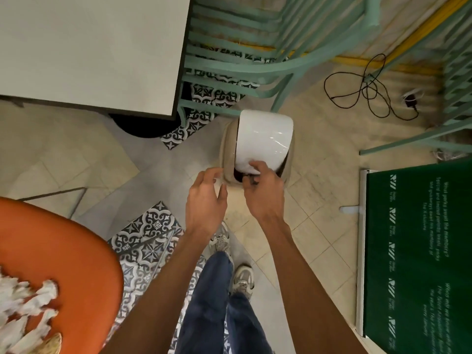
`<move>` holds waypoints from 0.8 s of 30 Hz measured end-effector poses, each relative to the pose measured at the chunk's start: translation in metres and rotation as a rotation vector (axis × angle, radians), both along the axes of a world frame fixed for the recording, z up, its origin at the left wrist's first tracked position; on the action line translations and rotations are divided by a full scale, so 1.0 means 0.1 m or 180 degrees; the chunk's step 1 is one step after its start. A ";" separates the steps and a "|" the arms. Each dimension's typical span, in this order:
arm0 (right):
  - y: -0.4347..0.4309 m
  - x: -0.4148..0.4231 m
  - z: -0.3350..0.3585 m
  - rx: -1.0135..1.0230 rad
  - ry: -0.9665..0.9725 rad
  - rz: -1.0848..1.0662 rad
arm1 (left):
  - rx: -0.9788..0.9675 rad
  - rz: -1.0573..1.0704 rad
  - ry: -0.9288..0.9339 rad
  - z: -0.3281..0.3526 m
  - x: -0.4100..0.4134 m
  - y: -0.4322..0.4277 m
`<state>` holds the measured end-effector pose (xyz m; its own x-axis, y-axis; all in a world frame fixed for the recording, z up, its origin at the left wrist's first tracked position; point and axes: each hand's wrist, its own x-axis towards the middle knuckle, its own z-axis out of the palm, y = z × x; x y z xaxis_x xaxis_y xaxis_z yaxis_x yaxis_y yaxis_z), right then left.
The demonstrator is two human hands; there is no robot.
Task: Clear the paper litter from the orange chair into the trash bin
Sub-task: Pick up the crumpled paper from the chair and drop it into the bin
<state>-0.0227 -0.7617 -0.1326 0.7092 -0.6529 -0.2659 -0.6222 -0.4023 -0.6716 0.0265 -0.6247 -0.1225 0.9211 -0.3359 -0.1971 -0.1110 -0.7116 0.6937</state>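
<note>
Many paper wads (28,307) lie on the orange chair (63,251) while the right hand (263,192), its curled fingers' contents indiscernible, tips the trash bin (228,146) swing lid (264,136) for dropping; the left hand (207,198) hovers loosely spread, empty.

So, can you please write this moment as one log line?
right hand: holds white bin lid, swung open | left hand: open, empty | paper litter: on orange chair
</note>
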 end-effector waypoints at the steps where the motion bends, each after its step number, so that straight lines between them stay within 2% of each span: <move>1: 0.03 -0.06 0.03 -0.0013 0.0025 0.0059 | 0.0000 0.0032 -0.0036 0.03 -0.10 0.09; 7: 0.36 -0.41 0.45 0.0067 -0.0200 0.0369 | -0.0062 0.0421 -0.0171 0.35 -0.63 0.69; 14: 1.31 -0.82 0.85 0.0637 -0.0278 0.0907 | 0.0078 0.1215 -0.0267 0.72 -1.14 1.88; 20: 2.25 -0.82 0.83 0.0847 -0.0257 0.1565 | 0.0252 0.1905 -0.0261 0.88 -1.35 2.82; 24: 3.11 -0.69 0.63 0.0921 -0.0271 0.2119 | 0.0353 0.2316 -0.0251 0.73 -1.46 3.64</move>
